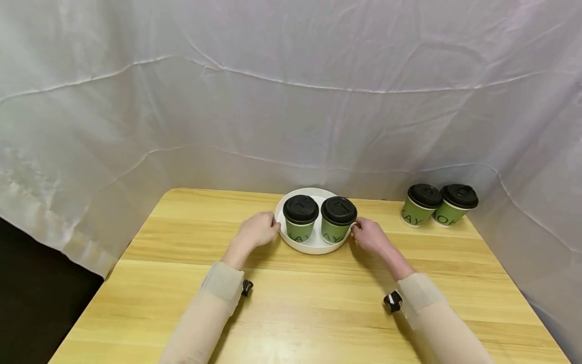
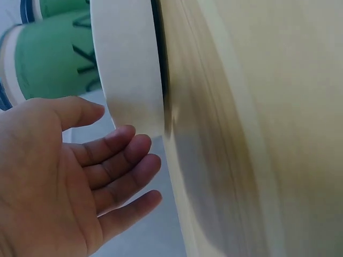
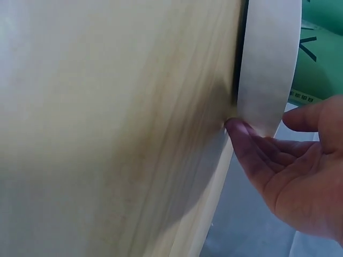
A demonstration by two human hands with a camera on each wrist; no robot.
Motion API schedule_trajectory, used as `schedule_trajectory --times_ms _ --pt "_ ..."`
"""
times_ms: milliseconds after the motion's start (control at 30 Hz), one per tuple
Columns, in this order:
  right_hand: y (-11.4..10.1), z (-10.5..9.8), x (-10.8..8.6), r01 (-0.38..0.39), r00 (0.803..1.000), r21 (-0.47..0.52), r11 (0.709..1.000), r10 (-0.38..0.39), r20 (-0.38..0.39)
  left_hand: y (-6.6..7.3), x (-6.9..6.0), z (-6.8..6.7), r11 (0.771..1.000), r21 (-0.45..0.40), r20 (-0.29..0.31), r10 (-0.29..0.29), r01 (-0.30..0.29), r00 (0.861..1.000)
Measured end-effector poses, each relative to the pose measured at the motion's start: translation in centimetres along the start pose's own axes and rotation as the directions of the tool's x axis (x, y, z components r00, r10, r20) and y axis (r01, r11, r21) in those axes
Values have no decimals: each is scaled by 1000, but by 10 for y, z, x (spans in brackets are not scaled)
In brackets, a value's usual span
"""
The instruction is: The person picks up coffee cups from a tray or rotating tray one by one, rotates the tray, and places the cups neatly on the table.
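Two cups [image 1: 300, 231] already stand on the tray [image 1: 313, 249] at the bench's [image 1: 313, 318] 12 o'clock, two outer cups [image 1: 416, 212] off it at 2, the right hand's [image 1: 374, 237] fingers grasping its rim at 3, the left hand's [image 1: 255, 231] at 9, grip unclear.

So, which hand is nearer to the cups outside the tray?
Right hand, at the right edge of the tray, left of those cups; left hand farther, at the tray's left edge.

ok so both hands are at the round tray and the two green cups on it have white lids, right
The lids are black, not white, as the head view shows. The left hand and right hand are at the round tray, and the two green cups stand on it.
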State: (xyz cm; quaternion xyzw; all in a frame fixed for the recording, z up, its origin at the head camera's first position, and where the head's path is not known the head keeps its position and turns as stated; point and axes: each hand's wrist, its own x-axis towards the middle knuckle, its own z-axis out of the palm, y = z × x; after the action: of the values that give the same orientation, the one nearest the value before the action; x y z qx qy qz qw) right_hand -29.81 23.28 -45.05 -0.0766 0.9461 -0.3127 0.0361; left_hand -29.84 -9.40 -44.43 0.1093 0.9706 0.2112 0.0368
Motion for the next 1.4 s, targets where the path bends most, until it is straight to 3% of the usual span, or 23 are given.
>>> schedule_trajectory --times_ms 367,800,1033,1400 --pt "12 -7 21 85 996 -39 996 -85 -5 -6 14 -5 996 91 -38 -11 14 999" --pt "21 -15 43 103 994 -83 991 -105 -19 -3 19 -4 969 243 8 50 -50 999" --pt "26 -16 49 113 992 -102 988 -118 -39 0 15 0 965 249 20 76 -79 997" --pt "29 -18 34 47 994 72 996 -39 -103 -2 14 6 970 239 9 55 -56 998"
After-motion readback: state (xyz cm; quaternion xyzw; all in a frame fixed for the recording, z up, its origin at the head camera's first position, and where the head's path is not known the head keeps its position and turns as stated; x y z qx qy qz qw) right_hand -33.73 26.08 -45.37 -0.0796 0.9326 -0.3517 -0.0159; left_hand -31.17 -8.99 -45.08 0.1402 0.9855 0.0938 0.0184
